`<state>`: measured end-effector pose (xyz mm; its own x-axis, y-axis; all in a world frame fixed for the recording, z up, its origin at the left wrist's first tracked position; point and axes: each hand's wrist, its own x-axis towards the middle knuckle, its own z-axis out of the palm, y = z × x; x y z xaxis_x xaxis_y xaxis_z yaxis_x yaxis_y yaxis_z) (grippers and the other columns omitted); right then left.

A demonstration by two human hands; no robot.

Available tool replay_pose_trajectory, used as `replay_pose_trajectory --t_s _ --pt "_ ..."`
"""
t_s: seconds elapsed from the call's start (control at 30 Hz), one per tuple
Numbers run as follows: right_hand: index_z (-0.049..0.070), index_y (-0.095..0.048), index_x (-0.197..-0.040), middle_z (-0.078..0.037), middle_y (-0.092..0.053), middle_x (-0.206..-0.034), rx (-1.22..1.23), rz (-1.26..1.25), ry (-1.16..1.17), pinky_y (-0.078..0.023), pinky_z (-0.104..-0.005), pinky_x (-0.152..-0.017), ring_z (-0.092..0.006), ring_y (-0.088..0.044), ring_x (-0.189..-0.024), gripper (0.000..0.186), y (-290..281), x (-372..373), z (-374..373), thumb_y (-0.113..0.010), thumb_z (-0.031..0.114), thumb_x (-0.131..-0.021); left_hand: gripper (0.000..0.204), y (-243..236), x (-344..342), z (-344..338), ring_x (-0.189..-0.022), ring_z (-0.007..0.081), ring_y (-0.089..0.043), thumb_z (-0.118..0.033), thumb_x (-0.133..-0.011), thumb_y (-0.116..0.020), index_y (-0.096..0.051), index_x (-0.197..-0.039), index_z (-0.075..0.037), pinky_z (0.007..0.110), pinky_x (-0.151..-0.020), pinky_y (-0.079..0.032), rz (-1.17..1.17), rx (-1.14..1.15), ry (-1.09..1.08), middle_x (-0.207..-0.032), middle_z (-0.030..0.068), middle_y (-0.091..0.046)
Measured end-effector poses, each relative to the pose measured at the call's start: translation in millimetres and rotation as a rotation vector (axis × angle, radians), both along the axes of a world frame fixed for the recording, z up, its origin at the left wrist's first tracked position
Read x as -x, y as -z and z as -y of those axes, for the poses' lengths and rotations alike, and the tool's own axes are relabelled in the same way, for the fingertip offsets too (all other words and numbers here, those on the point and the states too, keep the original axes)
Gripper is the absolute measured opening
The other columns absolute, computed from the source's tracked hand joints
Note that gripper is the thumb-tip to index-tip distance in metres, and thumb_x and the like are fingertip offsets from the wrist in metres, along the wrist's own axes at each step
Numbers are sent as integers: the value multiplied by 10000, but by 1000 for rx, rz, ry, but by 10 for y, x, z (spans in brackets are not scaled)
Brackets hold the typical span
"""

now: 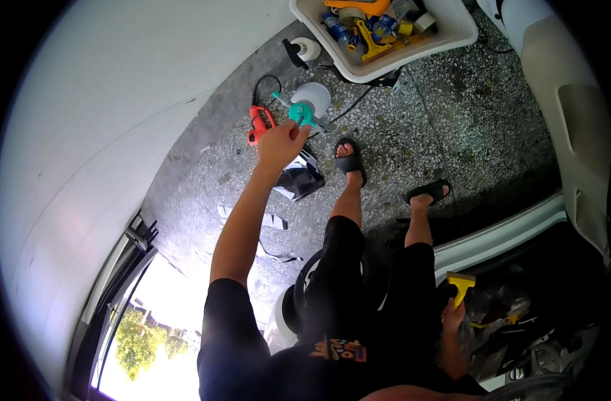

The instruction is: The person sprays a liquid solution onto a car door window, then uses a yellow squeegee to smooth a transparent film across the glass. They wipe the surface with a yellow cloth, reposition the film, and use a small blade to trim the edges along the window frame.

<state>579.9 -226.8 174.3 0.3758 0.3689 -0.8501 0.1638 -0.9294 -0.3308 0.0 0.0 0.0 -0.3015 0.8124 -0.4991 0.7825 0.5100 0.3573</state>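
Note:
My left hand [280,145] reaches forward, its fingers closed at the top of a pump sprayer [300,112] with a teal head and a pale round body. The sprayer stands on the floor, and the fingers partly cover its top. Low at the right, my right hand [453,317] grips the handle of a yellow scraper [461,284] with its wide blade end up. A red heat gun [256,127] with a black cord lies left of the sprayer. Just below my left hand is a shiny black and white piece of film or bag [300,178].
A white tub [351,70] of tapes, bottles and yellow tools stands ahead. Beside it is a white bottle [308,49] with a black top. White car panels [118,100] curve along the left; an open car door [553,100] is at the right. Cut strips [273,220] lie on the floor.

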Motion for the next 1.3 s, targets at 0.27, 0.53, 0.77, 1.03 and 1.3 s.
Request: replay_pose_trajectory --t_s 0.27,0.53,0.77,1.03,1.3 --pt "41 -466 -1121 28 -372 -512 -74 -56 4 -298 -241 -367 -54 -327 -364 251 608 461 -344 -477 175 -909 412 1441 272 -160 -604 383 -589 -378 -854 -407 -627 -679 -77 471 -554 -473 -293 -54 -149 -637 186 -599" --pt "26 -477 -1084 37 -418 -560 -18 -34 -89 -296 -223 -401 -32 -357 -416 242 376 290 -66 -509 166 -889 432 1047 72 -85 -583 368 -582 -371 -862 -404 -607 -631 -67 486 -552 -455 -213 -76 -79 -600 166 -588" --pt "34 -447 -1154 32 -390 -525 -116 -4 41 -282 -230 -377 -33 -325 -384 286 384 238 25 -490 159 -901 454 289 150 -154 -584 343 -581 -403 -856 -422 -604 -626 -57 442 -530 -435 -42 133 -141 -573 147 -574" --pt "42 -471 -869 17 -425 -551 8 249 -234 -315 -214 -381 -50 -396 -403 122 463 208 -177 -531 148 -868 430 1432 155 162 -605 339 -581 -444 -815 -454 -581 -692 -53 414 -579 -453 -110 -172 -327 -655 138 -599" --pt "20 -491 -897 15 -432 -555 -25 264 -268 -311 -206 -393 -42 -405 -419 118 65 183 -286 -542 114 -846 703 2515 -184 922 -1192 219 -350 -645 -801 -225 -415 -1155 -68 455 -955 -216 1189 -231 -1504 -1261 64 -437"
